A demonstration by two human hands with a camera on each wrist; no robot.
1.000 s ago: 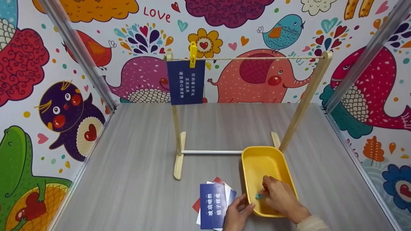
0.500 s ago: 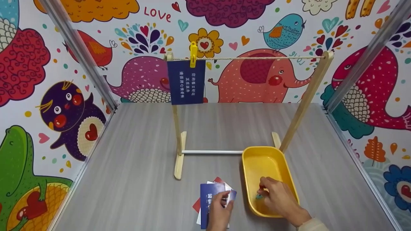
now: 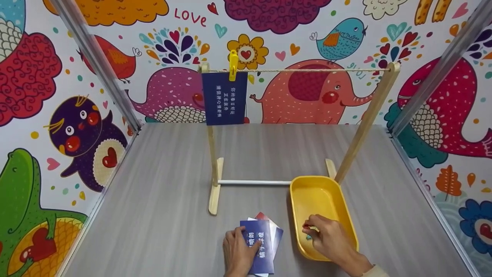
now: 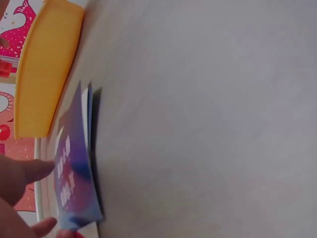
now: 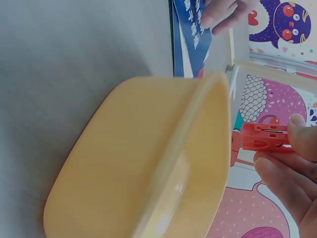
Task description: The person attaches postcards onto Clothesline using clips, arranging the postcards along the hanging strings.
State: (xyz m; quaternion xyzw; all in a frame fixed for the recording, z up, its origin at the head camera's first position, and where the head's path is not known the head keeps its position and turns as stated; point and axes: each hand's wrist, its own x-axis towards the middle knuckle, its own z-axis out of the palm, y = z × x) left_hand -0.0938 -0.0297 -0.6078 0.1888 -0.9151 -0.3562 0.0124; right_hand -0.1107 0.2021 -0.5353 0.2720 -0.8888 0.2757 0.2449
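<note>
My right hand (image 3: 333, 239) is over the near part of a yellow basin (image 3: 294, 200). Its thumb and fingers pinch a red clothespin (image 5: 262, 137), clearest in the right wrist view. Partly hidden beneath that hand, a small teal thing (image 3: 308, 237) lies in the basin. Left of the basin, my left hand (image 3: 237, 254) rests at the left side of a dark blue card (image 3: 265, 263) with white characters, thumb over its face. That card tops a loose stack including a white card (image 3: 273, 229) and a red-edged one (image 3: 261, 216). The left wrist view shows the stack edge-on.
Behind stands a wooden frame (image 3: 355, 134) with a rope (image 3: 307, 70) across its top and a white bar (image 3: 253, 182) low down. From the rope hangs another blue card (image 3: 226, 100), held by a yellow clothespin (image 3: 233, 65). Patterned walls (image 3: 169, 38) enclose the table.
My left hand has left the basin's rim and moved left across the cards to their left side. My right hand has shifted slightly, and keeps the red clothespin pinched over the basin.
</note>
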